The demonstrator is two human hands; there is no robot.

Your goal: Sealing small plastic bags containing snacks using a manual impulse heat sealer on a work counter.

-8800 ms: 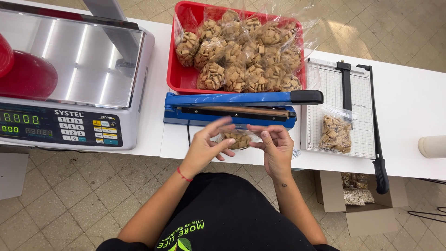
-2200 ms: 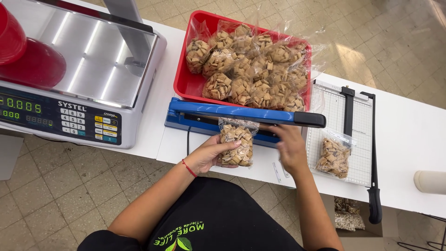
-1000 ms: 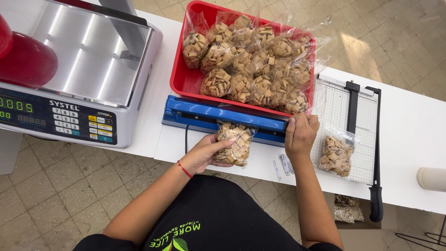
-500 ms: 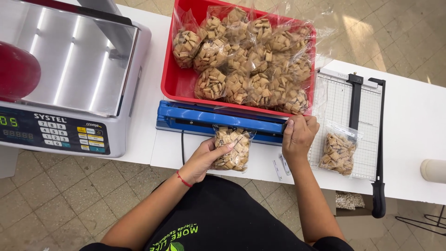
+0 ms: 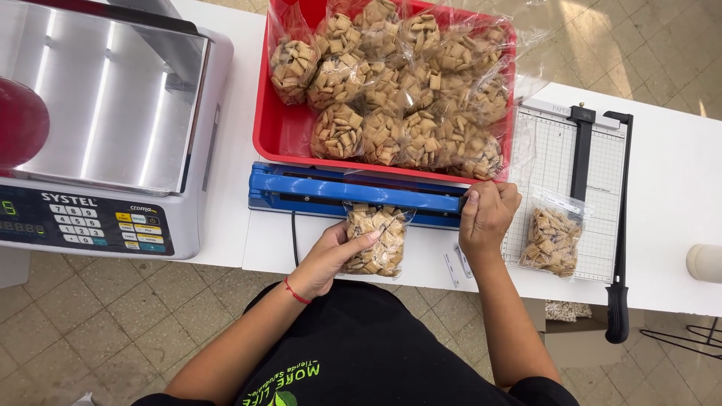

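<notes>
A clear bag of square cereal pieces (image 5: 377, 239) lies on the white table with its top edge clamped under the arm of a blue heat sealer (image 5: 353, 193). My left hand (image 5: 331, 254) holds the bag by its left side. My right hand (image 5: 487, 218) presses down on the right end of the sealer's arm, which is closed.
A red tray (image 5: 280, 131) holding several filled bags stands behind the sealer. A paper cutter (image 5: 594, 188) with one more filled bag (image 5: 553, 239) on it lies to the right. A weighing scale (image 5: 105, 128) with a red bowl (image 5: 21, 120) stands at left. A cardboard box (image 5: 568, 319) sits below the table edge.
My right hand slid to the sealer arm's right end and pressed it shut on the bag's top. My left hand kept holding the bag in place.
</notes>
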